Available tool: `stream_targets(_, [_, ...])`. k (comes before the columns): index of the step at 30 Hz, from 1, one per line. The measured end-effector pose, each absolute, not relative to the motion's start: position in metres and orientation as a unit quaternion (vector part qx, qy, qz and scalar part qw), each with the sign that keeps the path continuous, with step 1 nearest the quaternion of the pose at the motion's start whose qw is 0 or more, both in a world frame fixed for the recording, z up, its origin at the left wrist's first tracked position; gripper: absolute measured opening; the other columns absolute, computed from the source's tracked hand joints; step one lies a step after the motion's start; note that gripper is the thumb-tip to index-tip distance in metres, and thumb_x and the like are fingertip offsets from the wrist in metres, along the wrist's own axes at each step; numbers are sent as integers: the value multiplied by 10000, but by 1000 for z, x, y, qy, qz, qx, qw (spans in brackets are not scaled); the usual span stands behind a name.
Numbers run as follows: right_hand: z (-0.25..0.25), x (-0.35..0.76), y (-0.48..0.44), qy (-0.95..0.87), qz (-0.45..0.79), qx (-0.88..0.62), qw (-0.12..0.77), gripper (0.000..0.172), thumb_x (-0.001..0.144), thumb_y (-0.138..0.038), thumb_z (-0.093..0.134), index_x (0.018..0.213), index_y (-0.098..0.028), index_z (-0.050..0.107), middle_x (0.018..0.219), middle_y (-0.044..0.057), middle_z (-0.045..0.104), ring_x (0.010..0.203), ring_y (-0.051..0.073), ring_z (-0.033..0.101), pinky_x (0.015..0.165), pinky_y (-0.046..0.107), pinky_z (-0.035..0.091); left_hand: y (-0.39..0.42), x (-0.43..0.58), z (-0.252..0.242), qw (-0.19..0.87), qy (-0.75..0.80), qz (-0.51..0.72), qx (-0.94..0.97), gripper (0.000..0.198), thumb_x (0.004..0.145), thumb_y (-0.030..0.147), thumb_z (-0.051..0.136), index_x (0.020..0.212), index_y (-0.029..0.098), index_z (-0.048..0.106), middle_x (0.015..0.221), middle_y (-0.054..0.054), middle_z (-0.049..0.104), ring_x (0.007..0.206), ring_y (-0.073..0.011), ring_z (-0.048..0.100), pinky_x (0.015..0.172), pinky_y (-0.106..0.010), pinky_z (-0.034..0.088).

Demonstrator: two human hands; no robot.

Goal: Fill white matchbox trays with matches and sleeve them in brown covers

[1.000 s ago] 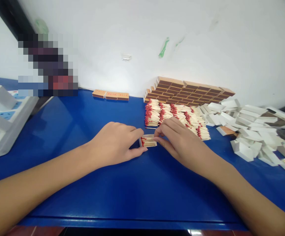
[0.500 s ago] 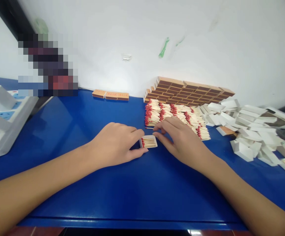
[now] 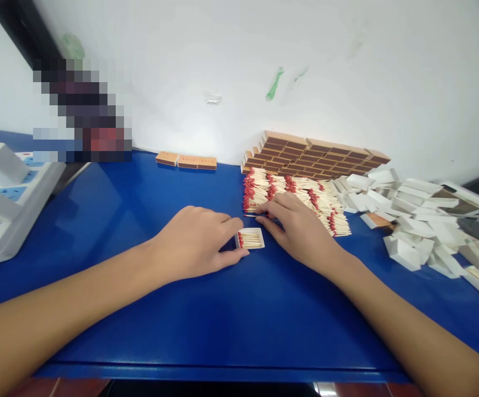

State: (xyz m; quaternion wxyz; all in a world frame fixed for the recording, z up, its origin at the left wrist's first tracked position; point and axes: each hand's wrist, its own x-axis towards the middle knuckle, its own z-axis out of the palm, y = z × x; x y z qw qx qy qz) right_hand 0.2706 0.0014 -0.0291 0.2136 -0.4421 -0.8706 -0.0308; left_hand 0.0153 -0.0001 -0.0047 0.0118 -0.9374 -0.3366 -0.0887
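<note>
My left hand rests on the table with thumb and forefinger closed on the left end of a small white matchbox tray. Red-headed matches lie side by side in that tray, heads to the left. Just above and right of it, my right hand reaches to the near edge of a wide pile of loose matches. Its thumb and bent forefinger are slightly apart, by a single match at the pile's front edge. The other right fingers curl over the pile, their tips partly hidden.
Brown-sided matchboxes are stacked behind the pile, against the white wall. More matchboxes stand in a row at the back. White trays are heaped at the right. A white plastic device sits on the blue table at left.
My right hand has moved from the tray's right corner up to the front edge of the match pile. My left hand and the tray have stayed in place.
</note>
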Motion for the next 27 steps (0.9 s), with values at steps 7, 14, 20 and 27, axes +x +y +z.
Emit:
stream_targets(7, [-30,272,3,-870,-26,-442,219,109,1066,-215,568,1067,-215,676,955,101,668,919,281,623,812,441,528,0,15,-5,12,-341,-86,-936,322,1031,523,607,1059,221,715,874,8,770,763,-205,725,591,-329,322])
stream_targets(14, [-30,269,2,-867,1,-445,225,127,1070,-214,554,956,-231,607,921,87,647,899,272,604,789,423,510,0,15,-5,17,-336,-87,-938,321,1038,518,597,1056,220,717,876,6,770,754,-198,722,592,-330,334])
stream_targets(20, [-27,269,-2,-865,24,-445,232,91,1069,-220,565,1004,-222,628,921,83,640,901,262,602,799,425,515,0,15,-4,13,-337,-85,-938,328,1036,529,601,1062,221,714,878,7,769,763,-201,723,598,-332,343])
stream_targets(27, [-26,273,1,-869,29,-441,223,79,1052,-220,611,973,-225,608,928,77,633,912,262,599,802,413,512,-1,15,-3,11,-340,-68,-938,346,1045,529,583,1099,218,725,896,-4,773,781,-220,723,601,-337,322])
